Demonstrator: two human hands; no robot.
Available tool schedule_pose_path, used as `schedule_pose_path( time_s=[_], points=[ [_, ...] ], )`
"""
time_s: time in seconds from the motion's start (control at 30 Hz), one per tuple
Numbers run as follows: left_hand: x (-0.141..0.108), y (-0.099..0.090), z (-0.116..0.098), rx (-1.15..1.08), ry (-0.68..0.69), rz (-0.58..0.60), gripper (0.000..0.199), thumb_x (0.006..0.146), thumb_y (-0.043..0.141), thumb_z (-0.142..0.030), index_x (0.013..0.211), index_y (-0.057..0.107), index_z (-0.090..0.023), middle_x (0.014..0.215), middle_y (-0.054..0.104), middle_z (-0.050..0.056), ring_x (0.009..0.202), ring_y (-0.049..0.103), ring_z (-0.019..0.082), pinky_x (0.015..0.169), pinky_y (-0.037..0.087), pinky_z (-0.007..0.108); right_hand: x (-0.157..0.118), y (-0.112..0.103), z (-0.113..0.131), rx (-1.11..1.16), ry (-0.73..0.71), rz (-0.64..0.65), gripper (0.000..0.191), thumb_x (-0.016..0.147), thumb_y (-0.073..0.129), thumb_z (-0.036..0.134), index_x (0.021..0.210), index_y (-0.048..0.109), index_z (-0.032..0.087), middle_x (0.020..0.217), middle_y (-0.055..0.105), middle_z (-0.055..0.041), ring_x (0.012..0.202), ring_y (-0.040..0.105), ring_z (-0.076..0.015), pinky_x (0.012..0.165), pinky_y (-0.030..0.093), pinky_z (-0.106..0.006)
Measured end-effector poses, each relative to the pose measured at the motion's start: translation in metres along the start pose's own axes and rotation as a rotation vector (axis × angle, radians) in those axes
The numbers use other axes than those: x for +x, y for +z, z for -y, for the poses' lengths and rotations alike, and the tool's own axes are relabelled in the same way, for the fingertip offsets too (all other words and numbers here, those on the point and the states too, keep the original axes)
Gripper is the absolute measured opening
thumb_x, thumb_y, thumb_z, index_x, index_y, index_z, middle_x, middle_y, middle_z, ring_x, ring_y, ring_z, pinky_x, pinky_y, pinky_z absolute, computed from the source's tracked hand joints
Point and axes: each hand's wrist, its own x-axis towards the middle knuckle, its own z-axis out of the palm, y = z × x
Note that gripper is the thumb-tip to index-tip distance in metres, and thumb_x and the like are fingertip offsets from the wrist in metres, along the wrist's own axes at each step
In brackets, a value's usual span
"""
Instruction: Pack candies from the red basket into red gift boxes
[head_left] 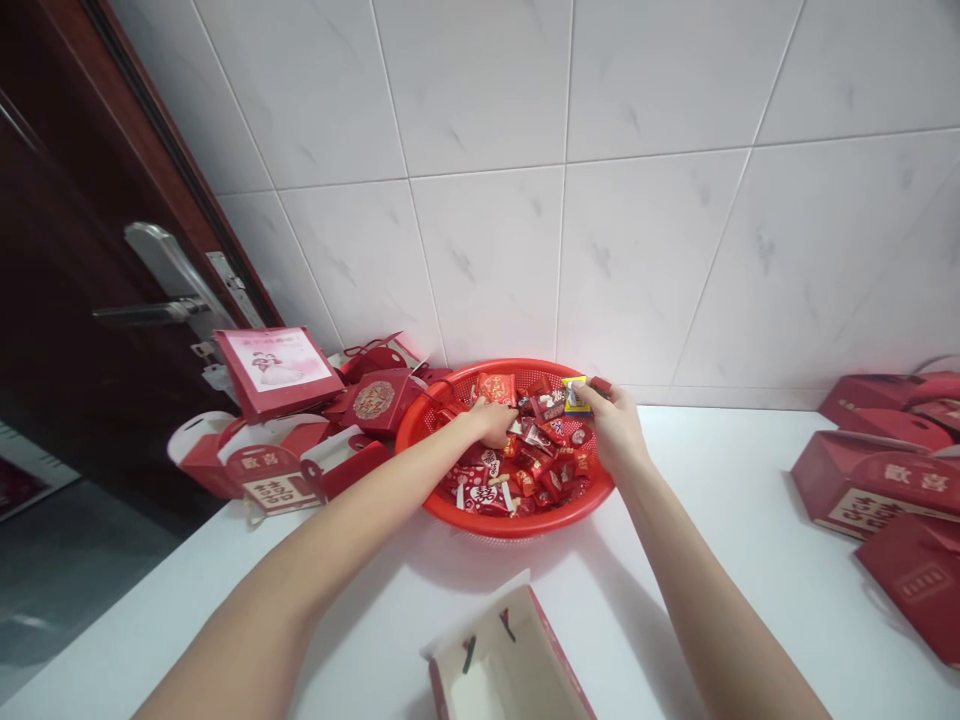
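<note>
A red plastic basket point(517, 527) full of wrapped candies point(536, 460) stands against the tiled wall. My left hand point(493, 422) reaches down among the candies at the basket's left part; its fingertips are bent and partly hidden, so what they hold, if anything, cannot be made out. At the basket's right rim, my right hand point(616, 425) pinches a yellow-and-blue packet point(576, 394), and a small dark red wrapped piece point(600, 386) shows at its fingers. Nearer to me, an open box point(510, 665) with a pale inside sits below the basket.
Red gift boxes point(274, 470) crowd the table's left side, one with a pink picture card point(277, 360). More red boxes point(874, 485) stand at the right edge. A dark door point(67, 250) with a metal handle point(161, 308) is at the left.
</note>
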Motion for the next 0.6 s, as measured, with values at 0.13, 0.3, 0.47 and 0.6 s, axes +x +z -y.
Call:
schedule_pose_path(
  time_s=[0.13,0.3,0.47,0.6],
  points=[
    [-0.004,-0.006,0.010,-0.102,0.051,-0.003,0.057,0.070,0.061,-0.011,0.124,0.066,-0.029,0.113,0.076,0.001,0.109,0.068,0.023,0.101,0.047,0.034,-0.001,0.001,0.002,0.007,0.001,-0.020,0.030,0.051,0.081,0.035,0.069,0.064,0.019,0.068,0.065,0.0001,0.068,0.060,-0.0170,0.059,0.050,-0.028],
    [-0.012,-0.014,0.014,-0.128,-0.012,-0.059,0.046,0.072,0.059,-0.013,0.113,0.074,-0.028,0.101,0.078,0.001,0.106,0.068,0.025,0.105,0.042,0.038,0.001,-0.001,0.000,-0.006,-0.008,-0.007,0.031,0.052,0.079,0.038,0.070,0.064,0.018,0.070,0.063,0.0001,0.069,0.059,-0.0159,0.061,0.048,-0.028],
    [-0.015,-0.016,0.005,-0.028,-0.094,-0.068,0.021,0.065,0.071,-0.016,0.084,0.077,-0.022,0.096,0.077,0.011,0.112,0.062,0.037,0.111,0.028,0.057,0.002,-0.001,-0.001,-0.006,0.005,-0.006,0.031,0.052,0.080,0.038,0.071,0.064,0.019,0.071,0.064,-0.0003,0.068,0.060,-0.0165,0.060,0.049,-0.028],
    [-0.011,-0.014,0.000,0.035,-0.115,-0.071,0.018,0.062,0.078,-0.026,0.078,0.075,-0.019,0.095,0.076,0.014,0.114,0.061,0.040,0.114,0.015,0.063,0.002,-0.001,-0.001,0.011,0.015,-0.015,0.032,0.051,0.081,0.037,0.071,0.064,0.019,0.070,0.064,0.0002,0.069,0.060,-0.0163,0.060,0.049,-0.027]
  ],
)
